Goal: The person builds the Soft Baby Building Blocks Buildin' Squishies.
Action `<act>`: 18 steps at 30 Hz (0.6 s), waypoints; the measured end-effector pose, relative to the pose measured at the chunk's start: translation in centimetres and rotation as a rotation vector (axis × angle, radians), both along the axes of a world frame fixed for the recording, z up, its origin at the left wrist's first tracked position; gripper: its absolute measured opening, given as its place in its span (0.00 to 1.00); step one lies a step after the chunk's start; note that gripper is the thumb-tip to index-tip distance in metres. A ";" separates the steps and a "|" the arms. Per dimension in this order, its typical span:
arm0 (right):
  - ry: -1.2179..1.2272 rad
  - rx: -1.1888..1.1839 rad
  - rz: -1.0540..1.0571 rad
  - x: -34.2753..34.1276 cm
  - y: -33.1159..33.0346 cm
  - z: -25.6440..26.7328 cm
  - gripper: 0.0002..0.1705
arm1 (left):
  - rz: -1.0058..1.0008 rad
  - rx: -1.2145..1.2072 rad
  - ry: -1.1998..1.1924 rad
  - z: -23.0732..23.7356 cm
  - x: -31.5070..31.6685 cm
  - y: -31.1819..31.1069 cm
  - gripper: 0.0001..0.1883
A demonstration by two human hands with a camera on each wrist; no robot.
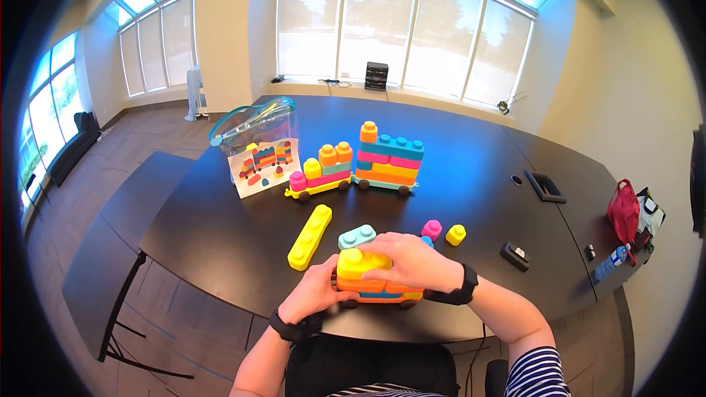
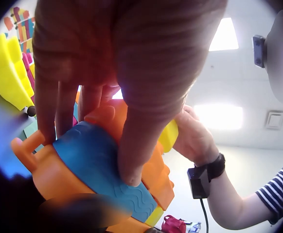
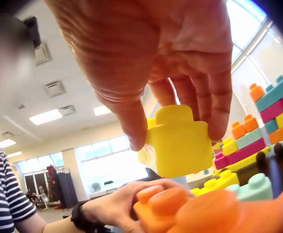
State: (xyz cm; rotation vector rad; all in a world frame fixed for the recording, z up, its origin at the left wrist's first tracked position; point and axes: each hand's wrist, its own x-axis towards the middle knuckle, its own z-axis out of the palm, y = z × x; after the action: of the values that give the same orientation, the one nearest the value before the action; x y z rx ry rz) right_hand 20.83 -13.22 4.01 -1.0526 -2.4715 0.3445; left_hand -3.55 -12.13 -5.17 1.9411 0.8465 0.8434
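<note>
My right hand pinches a yellow building block between thumb and fingers, close over a wheeled block car. In the right wrist view, orange studs of the car show below that block. My left hand grips the car's side; its thumb lies along a blue block above the orange base. Just beyond the hands lie a pale teal block and a long yellow block. Right of them sit a pink block and a small yellow block; a blue one is partly covered by my right hand.
Farther back stand a low block wagon and a taller block wagon, end to end. A clear zip bag with a picture card is at their left. A black device, water bottle and red bag are at right.
</note>
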 end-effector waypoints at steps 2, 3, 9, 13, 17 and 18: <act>-0.046 -0.011 -0.029 -0.4 -0.4 -0.6 0.30 | -0.015 0.010 -0.029 -0.7 -0.1 0.3 0.35; -0.051 -0.005 -0.045 -0.5 -0.4 -0.9 0.29 | -0.016 0.004 -0.031 -0.7 -0.2 0.2 0.35; -0.084 0.069 -0.095 -1.5 -1.6 -1.0 0.27 | -0.002 0.006 0.009 -0.2 -0.2 0.0 0.33; -0.049 0.071 -0.098 -1.3 -1.4 -1.6 0.28 | 0.000 0.012 -0.005 -0.3 -0.2 0.0 0.33; -0.010 0.056 -0.081 -1.1 -1.0 -2.2 0.27 | -0.001 0.020 -0.009 -0.2 -0.2 0.0 0.33; 0.008 0.058 -0.073 -1.0 -0.9 -2.3 0.26 | -0.002 0.021 -0.005 -0.2 -0.1 0.0 0.33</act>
State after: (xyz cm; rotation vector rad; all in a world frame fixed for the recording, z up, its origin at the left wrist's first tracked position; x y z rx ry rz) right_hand 19.81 -14.17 1.70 -1.1118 -2.4145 0.2521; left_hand -3.69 -12.16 -5.39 1.9569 0.8353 0.8588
